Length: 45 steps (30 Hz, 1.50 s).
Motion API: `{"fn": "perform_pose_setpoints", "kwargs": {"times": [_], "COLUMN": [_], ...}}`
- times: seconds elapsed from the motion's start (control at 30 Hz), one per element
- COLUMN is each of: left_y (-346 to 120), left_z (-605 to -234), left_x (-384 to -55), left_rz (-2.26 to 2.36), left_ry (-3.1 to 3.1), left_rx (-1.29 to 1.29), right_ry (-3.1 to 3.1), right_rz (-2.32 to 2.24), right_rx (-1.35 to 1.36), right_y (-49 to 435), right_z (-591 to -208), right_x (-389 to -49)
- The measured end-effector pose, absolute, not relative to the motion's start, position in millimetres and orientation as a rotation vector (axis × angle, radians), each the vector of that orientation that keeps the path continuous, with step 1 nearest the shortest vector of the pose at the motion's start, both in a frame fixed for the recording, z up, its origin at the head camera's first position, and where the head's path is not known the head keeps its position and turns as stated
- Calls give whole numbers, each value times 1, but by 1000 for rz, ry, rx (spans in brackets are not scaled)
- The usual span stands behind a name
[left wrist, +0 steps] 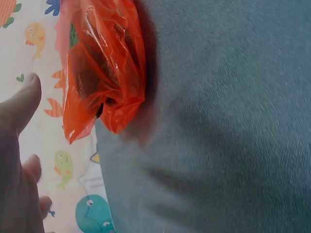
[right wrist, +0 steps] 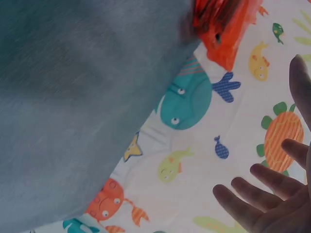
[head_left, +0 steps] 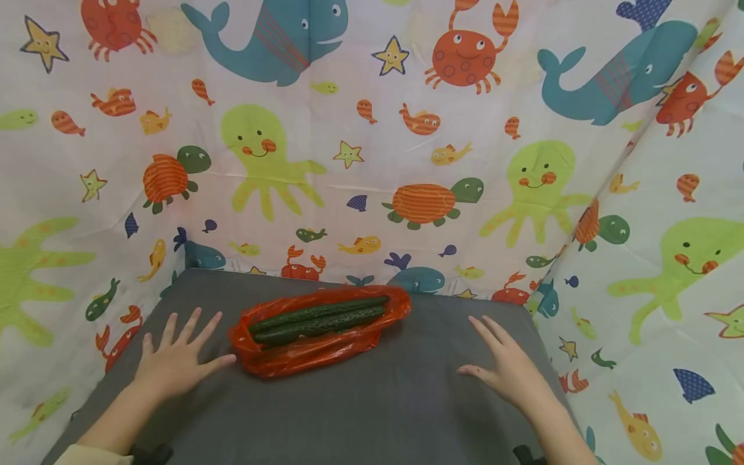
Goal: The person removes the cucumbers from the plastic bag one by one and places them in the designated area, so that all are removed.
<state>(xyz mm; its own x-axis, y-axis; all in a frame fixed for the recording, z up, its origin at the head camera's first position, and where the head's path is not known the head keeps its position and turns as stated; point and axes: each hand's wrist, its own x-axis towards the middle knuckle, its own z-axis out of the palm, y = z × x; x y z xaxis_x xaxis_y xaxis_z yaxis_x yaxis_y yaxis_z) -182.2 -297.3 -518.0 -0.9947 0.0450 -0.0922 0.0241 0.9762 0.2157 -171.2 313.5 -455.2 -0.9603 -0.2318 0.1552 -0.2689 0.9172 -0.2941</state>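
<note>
Two long dark green cucumbers lie side by side in an orange-red plastic bag, whose top side gapes so that they show. The bag rests on the grey table, near its back. My left hand is held at the bag's left end with fingers spread, its thumb tip close to the plastic; whether they touch I cannot tell. To the right, well apart from the bag, my right hand hovers with straight fingers and holds nothing. The left wrist view shows the crumpled end of the bag beyond the thumb.
The grey tabletop stretches in front of the bag and to both sides. Cloth walls printed with sea animals enclose it at the back, left and right. A small dark object shows at the bottom edge beside the right forearm.
</note>
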Motion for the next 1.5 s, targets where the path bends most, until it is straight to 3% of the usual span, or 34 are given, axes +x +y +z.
{"fn": "perform_pose_setpoints", "kwargs": {"times": [0.33, 0.67, 1.07, 1.5], "left_y": [-289, -283, -272, -262], "left_z": [-524, -533, -536, -549], "left_x": [-195, -205, -211, -219], "left_rz": [424, 853, 1413, 1592], "left_ry": [2938, 2911, 2522, 2363], "left_rx": [-24, -137, -467, -517], "right_ry": [-2779, -2679, -2604, -2600], "right_rz": [586, 650, 967, 1361], "right_rx": [463, 537, 522, 462], "right_y": [285, 263, 237, 213], "right_z": [-457, -458, -463, -474], "right_x": [-180, -185, -192, -203]}}
